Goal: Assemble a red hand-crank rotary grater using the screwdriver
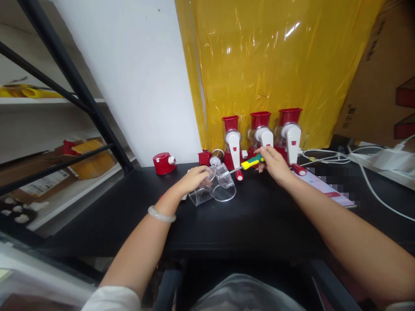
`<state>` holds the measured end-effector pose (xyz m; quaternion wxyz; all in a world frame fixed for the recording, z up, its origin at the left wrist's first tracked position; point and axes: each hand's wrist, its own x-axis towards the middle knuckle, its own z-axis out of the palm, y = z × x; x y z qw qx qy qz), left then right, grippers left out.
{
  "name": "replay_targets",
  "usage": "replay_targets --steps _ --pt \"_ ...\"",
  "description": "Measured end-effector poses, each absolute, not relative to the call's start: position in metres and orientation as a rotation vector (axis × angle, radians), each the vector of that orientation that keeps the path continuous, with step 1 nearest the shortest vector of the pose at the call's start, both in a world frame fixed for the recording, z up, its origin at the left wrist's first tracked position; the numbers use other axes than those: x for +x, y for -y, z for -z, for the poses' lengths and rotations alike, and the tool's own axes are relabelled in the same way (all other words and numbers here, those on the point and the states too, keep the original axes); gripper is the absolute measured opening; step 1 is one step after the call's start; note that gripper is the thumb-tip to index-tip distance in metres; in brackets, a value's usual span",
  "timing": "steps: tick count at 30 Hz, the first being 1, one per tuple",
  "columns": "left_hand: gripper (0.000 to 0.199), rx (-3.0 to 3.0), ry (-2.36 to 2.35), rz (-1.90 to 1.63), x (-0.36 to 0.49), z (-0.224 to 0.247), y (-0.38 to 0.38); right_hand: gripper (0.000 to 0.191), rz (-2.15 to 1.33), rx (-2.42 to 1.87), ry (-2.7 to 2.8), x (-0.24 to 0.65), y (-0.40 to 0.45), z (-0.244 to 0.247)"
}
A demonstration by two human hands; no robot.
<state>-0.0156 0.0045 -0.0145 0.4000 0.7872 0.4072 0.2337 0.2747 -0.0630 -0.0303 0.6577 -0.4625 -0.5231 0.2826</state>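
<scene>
My left hand [196, 178] is closed on a clear plastic housing [223, 193], holding it tilted over the black table. In my right hand [271, 163] is a screwdriver [252, 162] with a yellow and green handle, fingers wrapped around its rear end. Its metal shaft points left, and the tip reaches the clear housing; whether it touches a screw is too small to tell. Just behind the housing are a metal grater drum [217, 156] and a small red part [204, 157]. A red round base [164, 163] with a white knob sits to the left.
Three red and white rotary graters [231, 142] stand in a row at the back, against a yellow-wrapped panel [275, 65]. A printed sheet [327, 188] and white cables [366, 172] lie at right. Black-framed shelves [58, 101] are at left.
</scene>
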Motion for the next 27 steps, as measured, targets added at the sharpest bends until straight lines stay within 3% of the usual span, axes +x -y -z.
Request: replay_targets --steps 4,9,13,22,27 --pt "0.034 1.994 -1.037 -0.589 -0.0155 0.0134 -0.0037 0.042 -0.624 -1.067 1.168 0.2760 0.0614 0.0323" --pt "0.034 2.012 -1.033 -0.585 -0.0158 0.0135 -0.0047 0.021 -0.722 -1.030 1.066 0.2750 0.0604 0.0303" --pt "0.034 2.001 -1.033 -0.583 -0.0154 0.0138 -0.0046 0.016 -0.699 -1.043 1.077 0.2749 0.0612 0.0283" --pt "0.035 1.989 -1.026 -0.587 -0.0167 0.0175 -0.0081 0.038 -0.630 -1.042 1.179 0.2779 0.0599 0.0328" --pt "0.035 1.983 -1.041 -0.589 -0.0156 0.0155 -0.0059 0.038 -0.626 -1.071 1.160 0.2764 0.0613 0.0320"
